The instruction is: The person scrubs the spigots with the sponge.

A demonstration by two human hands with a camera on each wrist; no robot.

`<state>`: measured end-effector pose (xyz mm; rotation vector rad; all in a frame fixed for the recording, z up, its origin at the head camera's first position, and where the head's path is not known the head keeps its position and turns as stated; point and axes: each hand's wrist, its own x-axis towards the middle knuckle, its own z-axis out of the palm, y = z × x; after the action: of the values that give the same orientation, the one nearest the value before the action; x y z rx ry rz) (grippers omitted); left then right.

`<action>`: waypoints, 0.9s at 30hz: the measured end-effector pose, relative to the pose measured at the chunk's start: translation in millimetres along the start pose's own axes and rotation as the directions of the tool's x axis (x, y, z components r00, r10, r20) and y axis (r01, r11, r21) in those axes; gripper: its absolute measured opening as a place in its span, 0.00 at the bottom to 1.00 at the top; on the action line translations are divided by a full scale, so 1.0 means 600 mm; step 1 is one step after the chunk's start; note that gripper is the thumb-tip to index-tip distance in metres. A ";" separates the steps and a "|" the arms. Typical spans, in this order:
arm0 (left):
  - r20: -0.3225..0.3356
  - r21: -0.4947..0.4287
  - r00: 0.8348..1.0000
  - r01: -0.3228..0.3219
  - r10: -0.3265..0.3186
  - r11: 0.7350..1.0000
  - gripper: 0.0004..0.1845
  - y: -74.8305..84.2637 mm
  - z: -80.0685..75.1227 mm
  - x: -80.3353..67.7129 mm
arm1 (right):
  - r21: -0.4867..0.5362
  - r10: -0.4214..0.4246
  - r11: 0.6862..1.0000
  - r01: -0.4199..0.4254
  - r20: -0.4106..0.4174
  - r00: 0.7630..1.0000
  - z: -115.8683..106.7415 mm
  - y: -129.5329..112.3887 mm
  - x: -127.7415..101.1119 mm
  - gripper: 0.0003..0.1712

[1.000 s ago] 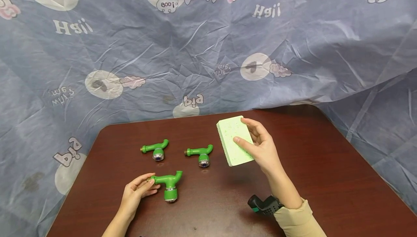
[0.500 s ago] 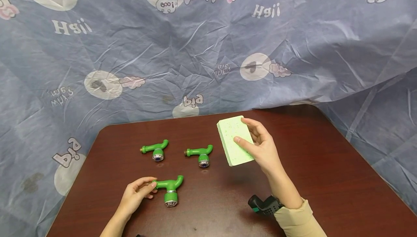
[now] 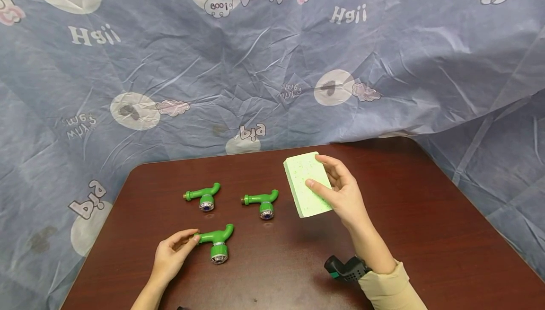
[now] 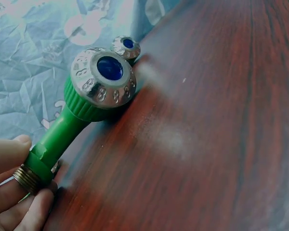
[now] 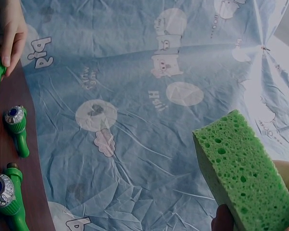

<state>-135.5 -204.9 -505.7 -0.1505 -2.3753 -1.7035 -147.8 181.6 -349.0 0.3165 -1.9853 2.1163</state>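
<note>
My left hand (image 3: 171,255) pinches a green faucet (image 3: 217,237) by its inlet end between thumb and fingers. In the left wrist view that faucet (image 4: 62,134) shows a brass thread and a silver knob with a blue centre. My right hand (image 3: 346,196) grips a pale green sponge (image 3: 305,187) by its right side, held up over the table. Pores cover the sponge (image 5: 245,168) in the right wrist view. Two more green faucets lie beyond my left hand: one at the left (image 3: 205,195), the other (image 3: 261,202) nearer the sponge.
Everything lies on or above a dark red-brown table (image 3: 404,215). Behind it hangs a blue-grey printed cloth (image 3: 238,54), which also runs down both sides. A black device (image 3: 347,268) is worn at my right wrist, by a beige sleeve (image 3: 391,288).
My left hand and its faucet dip slightly, then come back up and a little to the left. The right hand and the sponge stay in place.
</note>
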 end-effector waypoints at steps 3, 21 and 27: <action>-0.001 0.072 0.999 -0.040 0.040 0.997 0.11 0.000 0.000 -0.001 | 0.002 0.002 1.000 -0.002 0.001 1.000 0.000 0.000 0.000 0.31; -0.002 0.336 0.998 -0.057 0.061 0.940 0.13 0.004 -0.004 0.012 | -0.002 0.018 1.000 -0.018 0.008 1.000 -0.001 0.001 -0.001 0.31; -0.057 0.307 0.996 -0.044 0.065 0.951 0.13 0.006 -0.023 0.041 | 0.001 0.016 1.000 -0.016 0.005 1.000 -0.002 -0.001 -0.002 0.32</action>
<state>-157.4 -217.6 -492.3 -0.1054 -2.5219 -1.2740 -146.7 182.6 -348.6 0.3081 -1.9958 2.1282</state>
